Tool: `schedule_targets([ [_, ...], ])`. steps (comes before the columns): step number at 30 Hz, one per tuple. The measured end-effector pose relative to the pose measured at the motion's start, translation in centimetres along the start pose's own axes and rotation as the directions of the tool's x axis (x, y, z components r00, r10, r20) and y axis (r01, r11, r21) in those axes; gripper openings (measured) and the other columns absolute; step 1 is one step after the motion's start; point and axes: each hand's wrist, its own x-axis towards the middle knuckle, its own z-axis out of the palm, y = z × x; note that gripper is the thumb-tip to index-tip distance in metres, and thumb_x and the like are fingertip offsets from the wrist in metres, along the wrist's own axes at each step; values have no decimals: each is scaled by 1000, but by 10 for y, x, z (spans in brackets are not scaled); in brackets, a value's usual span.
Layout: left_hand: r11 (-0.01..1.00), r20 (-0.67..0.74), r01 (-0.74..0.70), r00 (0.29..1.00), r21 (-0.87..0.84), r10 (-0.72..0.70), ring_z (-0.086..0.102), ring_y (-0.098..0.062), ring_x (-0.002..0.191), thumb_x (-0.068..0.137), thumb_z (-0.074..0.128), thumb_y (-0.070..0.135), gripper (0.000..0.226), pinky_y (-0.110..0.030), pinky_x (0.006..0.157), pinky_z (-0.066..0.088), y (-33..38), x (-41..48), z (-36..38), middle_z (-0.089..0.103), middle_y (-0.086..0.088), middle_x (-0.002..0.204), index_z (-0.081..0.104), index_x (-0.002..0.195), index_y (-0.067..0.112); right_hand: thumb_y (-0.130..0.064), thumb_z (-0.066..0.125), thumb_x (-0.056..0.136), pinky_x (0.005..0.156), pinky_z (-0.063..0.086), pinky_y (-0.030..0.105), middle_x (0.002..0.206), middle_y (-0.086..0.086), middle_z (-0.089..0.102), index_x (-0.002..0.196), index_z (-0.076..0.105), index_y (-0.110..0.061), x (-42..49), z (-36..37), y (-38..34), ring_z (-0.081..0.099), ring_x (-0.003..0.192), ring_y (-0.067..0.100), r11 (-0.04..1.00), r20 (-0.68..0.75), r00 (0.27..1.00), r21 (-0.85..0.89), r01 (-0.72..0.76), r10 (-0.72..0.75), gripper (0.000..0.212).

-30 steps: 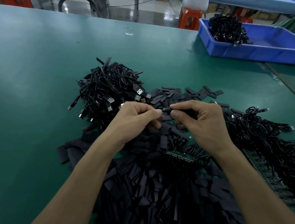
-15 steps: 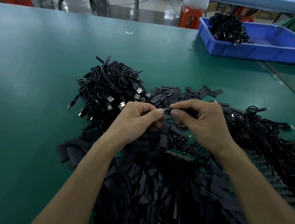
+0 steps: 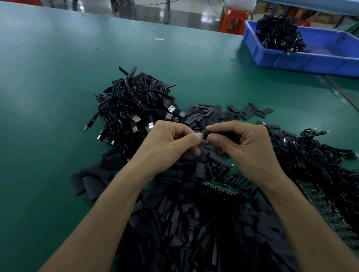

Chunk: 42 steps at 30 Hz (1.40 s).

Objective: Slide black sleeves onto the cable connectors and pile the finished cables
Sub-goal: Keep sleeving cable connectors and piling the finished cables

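Left hand (image 3: 166, 147) and right hand (image 3: 243, 146), both tight on one black sleeve (image 3: 213, 133), above sleeve heap (image 3: 186, 236); broad green table (image 3: 35, 108) leftward.

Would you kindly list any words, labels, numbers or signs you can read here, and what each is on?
None can be read.
Any marks on the green circuit board or the USB plugs are too small to read; the blue bin shows no label.

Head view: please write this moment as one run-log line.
left hand: pinches black sleeve end | right hand: grips same sleeve | cable pile: beyond left hand
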Motion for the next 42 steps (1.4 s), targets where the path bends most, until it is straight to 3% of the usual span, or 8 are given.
schedule_targets([
  [5, 1000, 25, 8, 1000, -3, -8, 67, -8, 70, 98, 62, 19, 21, -20, 70, 53, 1, 0, 2, 76, 3, 73, 76, 83, 14, -19, 81, 83, 73, 58, 31, 81, -14, 73, 109, 71, -33, 1, 5, 1, 69, 76, 8, 999, -142, 990, -22, -25, 21, 31],
  [8, 1000, 2, -14, 1000, 18, 14, 68, -7, 70, 99, 62, 21, 21, -20, 69, 56, 2, -1, 6, 76, 5, 75, 77, 84, 17, -25, 84, 80, 79, 60, 41, 81, -14, 73, 107, 66, -38, 0, 12, 2, 71, 79, 10, 998, -280, 958, 9, -54, 55, 35],
  [11, 999, -33, -36, 999, 4, 37, 73, -12, 74, 99, 62, 22, 21, -23, 73, 59, 0, -1, 11, 77, 3, 76, 78, 89, 13, -21, 81, 83, 79, 59, 33, 84, -13, 74, 110, 67, -40, -3, 20, 2, 72, 80, 11, 997, -344, 938, 71, -19, 42, 36],
  [18, 995, -88, -97, 992, -12, 95, 73, -12, 76, 100, 60, 19, 20, -27, 75, 60, -2, -1, 15, 76, 4, 76, 75, 88, 21, -19, 75, 87, 81, 56, 21, 91, -7, 78, 119, 67, -40, -5, 31, 2, 74, 84, 12, 976, -332, 940, 218, 1, 73, 39],
  [23, 994, -87, -112, 990, 4, 112, 73, -9, 75, 100, 60, 20, 20, -20, 71, 57, 1, -2, 15, 76, 5, 77, 76, 89, 19, -22, 73, 89, 86, 59, 36, 92, -3, 78, 122, 66, -41, -8, 33, 4, 75, 87, 18, 969, -313, 945, 247, -21, 100, 38],
  [29, 994, -105, -104, 989, 12, 105, 69, -34, 82, 99, 63, 23, 16, -54, 78, 57, 3, -1, 18, 76, 0, 80, 76, 90, 22, -19, 72, 89, 69, 54, 24, 83, -4, 75, 104, 69, -40, -1, 27, -1, 70, 75, 9, 960, -336, 934, 280, -27, 124, 26],
  [37, 966, 102, 21, 994, 259, -49, 68, -9, 88, 92, 69, 37, 26, -31, 84, 57, -1, 2, -5, 71, 8, 95, 67, 116, 27, -2, 67, 92, 58, 48, 22, 71, 0, 71, 101, 58, -18, 6, 15, -7, 66, 64, 12, 893, -359, 896, 442, -82, 260, 21],
  [42, 982, -122, -52, 990, 179, 74, 73, -9, 68, 94, 68, 21, 35, -23, 60, 59, 12, -2, -16, 74, 4, 81, 60, 128, 23, -17, 66, 96, 61, 51, 19, 87, -1, 78, 119, 54, -23, 2, 0, -9, 71, 72, 11, 926, -185, 927, 261, -272, 325, 27],
])
